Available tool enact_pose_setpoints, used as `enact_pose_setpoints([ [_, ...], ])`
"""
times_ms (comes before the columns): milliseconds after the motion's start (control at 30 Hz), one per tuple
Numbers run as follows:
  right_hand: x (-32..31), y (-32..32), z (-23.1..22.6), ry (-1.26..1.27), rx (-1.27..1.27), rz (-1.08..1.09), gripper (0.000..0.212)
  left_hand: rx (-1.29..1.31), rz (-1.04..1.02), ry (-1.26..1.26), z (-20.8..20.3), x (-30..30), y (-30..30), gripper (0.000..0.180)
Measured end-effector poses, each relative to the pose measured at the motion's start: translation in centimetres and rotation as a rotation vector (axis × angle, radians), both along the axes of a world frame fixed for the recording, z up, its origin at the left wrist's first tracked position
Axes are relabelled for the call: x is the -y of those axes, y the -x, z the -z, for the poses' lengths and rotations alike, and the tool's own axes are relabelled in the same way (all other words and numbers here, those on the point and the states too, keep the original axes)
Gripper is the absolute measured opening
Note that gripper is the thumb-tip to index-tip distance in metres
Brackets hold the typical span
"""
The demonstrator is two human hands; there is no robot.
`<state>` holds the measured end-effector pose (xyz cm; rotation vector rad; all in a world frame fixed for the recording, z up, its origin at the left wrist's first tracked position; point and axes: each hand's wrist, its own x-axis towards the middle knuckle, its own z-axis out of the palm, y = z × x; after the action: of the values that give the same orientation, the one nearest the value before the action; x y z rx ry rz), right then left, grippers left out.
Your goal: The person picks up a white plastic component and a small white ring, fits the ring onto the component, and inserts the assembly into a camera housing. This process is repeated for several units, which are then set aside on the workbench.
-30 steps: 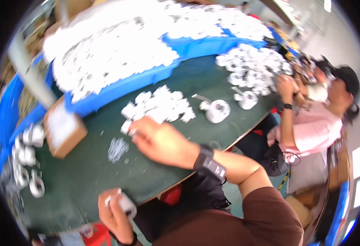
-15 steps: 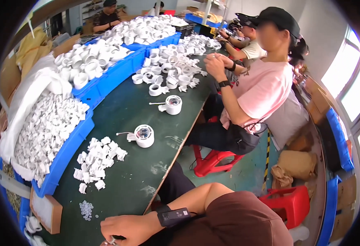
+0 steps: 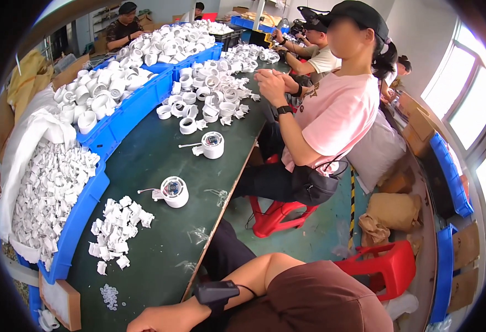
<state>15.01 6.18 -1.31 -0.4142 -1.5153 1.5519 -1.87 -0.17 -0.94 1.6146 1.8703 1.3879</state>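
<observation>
My right hand (image 3: 157,320) is at the lower edge, low over the near end of the green table. Its fingers run out of the picture, so what they hold, if anything, is hidden. A black strapped device sits on that wrist. My left hand is out of view. Nearest to the right hand lies a small heap of tiny translucent rings (image 3: 109,296). Beyond it is a loose pile of small white plastic clips (image 3: 118,232). Two round white housings with electronics inside and short wires stand farther off, the nearer housing (image 3: 175,195) and the farther housing (image 3: 212,145).
Blue bins line the table's left: one bin (image 3: 71,243) with white clips, others with white rings (image 3: 96,91). More white rings (image 3: 210,102) lie loose. A cardboard box (image 3: 60,304) stands lower left. A co-worker in pink (image 3: 337,116) sits at right; a red stool (image 3: 381,265) stands nearby.
The view has swung a little, so the table and bins sit farther left. My right hand has slipped lower, and its fingers, partly seen before, are now cut off.
</observation>
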Motion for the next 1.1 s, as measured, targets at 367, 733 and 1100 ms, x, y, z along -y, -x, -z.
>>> enact_pose_setpoints([
  [367,1.2,0.1,0.2,0.135,0.146,0.094,0.029,-0.136,0.121,-0.052,-0.3,-0.6,-1.4,0.031],
  [733,0.8,1.4,-0.8,0.2,0.205,0.079,0.039,-0.14,0.139,-0.064,-0.6,-1.0,0.0,0.038],
  [1100,2.1,2.5,0.1,0.149,0.2,0.26,0.036,-0.17,0.13,-0.114,0.6,-1.0,0.0,0.035],
])
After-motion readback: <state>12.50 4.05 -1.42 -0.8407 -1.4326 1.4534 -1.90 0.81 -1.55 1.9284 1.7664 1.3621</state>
